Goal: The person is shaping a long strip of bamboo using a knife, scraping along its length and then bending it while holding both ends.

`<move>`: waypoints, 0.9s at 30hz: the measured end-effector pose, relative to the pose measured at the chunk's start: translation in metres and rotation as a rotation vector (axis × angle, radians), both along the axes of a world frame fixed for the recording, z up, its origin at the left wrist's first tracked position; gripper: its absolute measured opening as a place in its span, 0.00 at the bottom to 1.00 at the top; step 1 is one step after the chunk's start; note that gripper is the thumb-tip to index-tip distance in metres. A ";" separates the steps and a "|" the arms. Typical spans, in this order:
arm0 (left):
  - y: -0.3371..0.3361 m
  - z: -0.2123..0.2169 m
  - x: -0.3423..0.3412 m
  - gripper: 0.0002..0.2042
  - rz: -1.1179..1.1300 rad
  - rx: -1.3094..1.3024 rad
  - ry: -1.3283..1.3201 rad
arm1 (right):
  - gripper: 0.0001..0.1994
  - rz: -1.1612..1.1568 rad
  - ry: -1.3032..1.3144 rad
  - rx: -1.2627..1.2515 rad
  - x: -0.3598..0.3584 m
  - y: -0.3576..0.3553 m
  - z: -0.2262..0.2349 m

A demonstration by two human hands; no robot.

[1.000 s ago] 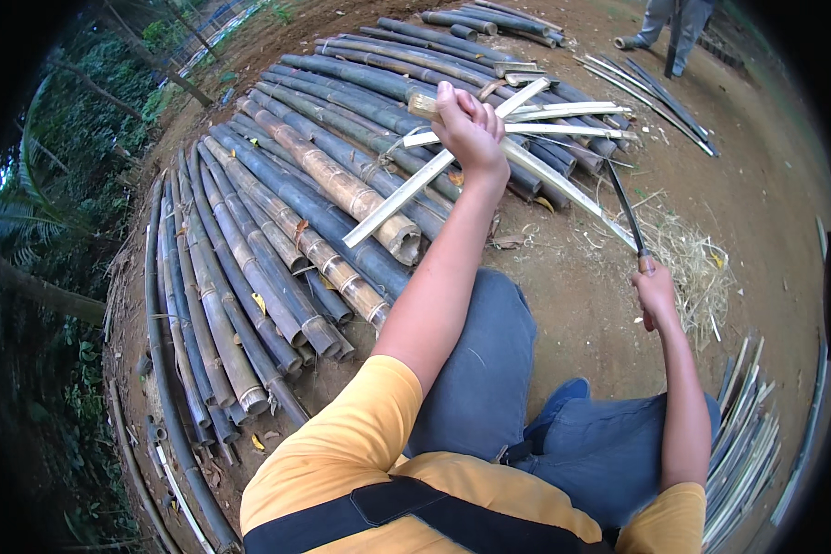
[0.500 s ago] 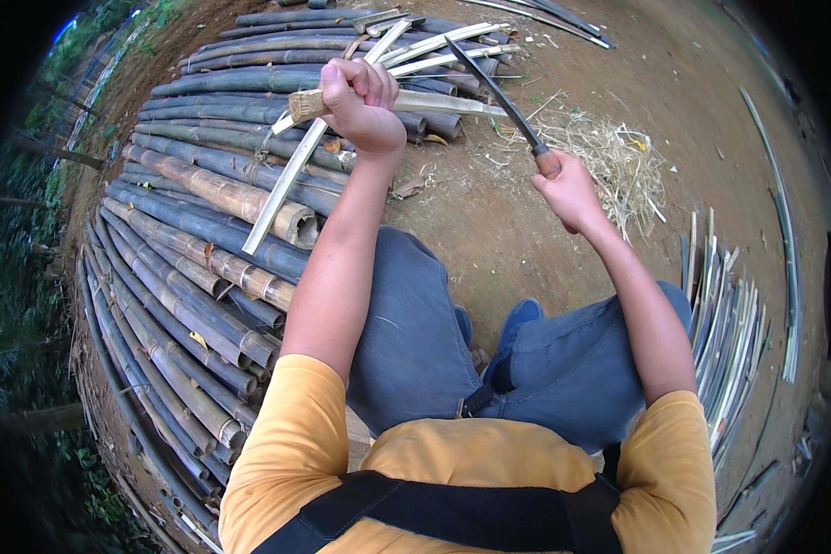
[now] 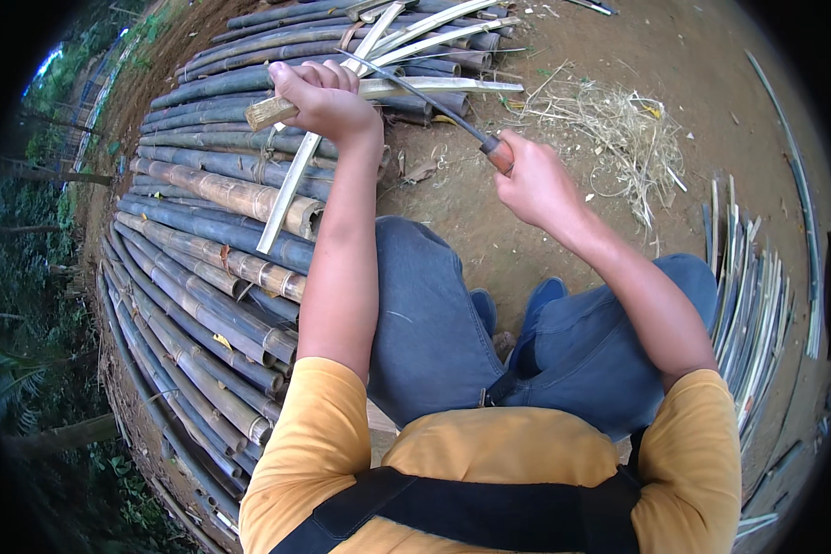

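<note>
My left hand (image 3: 328, 102) is closed around a split bamboo strip (image 3: 489, 87), whose thick blunt end juts out on the left and whose pale length runs right. In my right hand (image 3: 540, 180) I grip the wooden handle of a long-bladed knife (image 3: 434, 106). Its dark blade slants up and left across the strip, with the tip just beyond my left hand. Whether the blade touches the strip, I cannot tell. Other pale split strips (image 3: 289, 196) lie crossed behind and below my left hand, on the poles.
Whole bamboo poles (image 3: 222, 192) lie side by side along the left and far side. Fine shavings (image 3: 632, 138) are heaped on the dirt at the far right. Thin split strips (image 3: 743, 295) lie bundled beside my right knee, with a long pole (image 3: 799, 185) farther right.
My right hand has drawn the knife left and nearer to me, bringing the blade's tip close to my left hand. My left hand, still on the strip, has shifted left.
</note>
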State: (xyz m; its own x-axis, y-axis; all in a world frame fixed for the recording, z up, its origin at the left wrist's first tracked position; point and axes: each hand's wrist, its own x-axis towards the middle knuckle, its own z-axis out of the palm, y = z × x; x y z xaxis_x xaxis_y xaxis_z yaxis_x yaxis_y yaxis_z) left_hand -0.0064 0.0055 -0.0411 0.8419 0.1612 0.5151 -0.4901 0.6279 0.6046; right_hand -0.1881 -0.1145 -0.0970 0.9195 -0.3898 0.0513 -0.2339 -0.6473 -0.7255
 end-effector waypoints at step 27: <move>0.003 0.002 -0.001 0.24 -0.015 0.126 -0.029 | 0.03 -0.012 0.043 0.044 0.007 -0.023 -0.015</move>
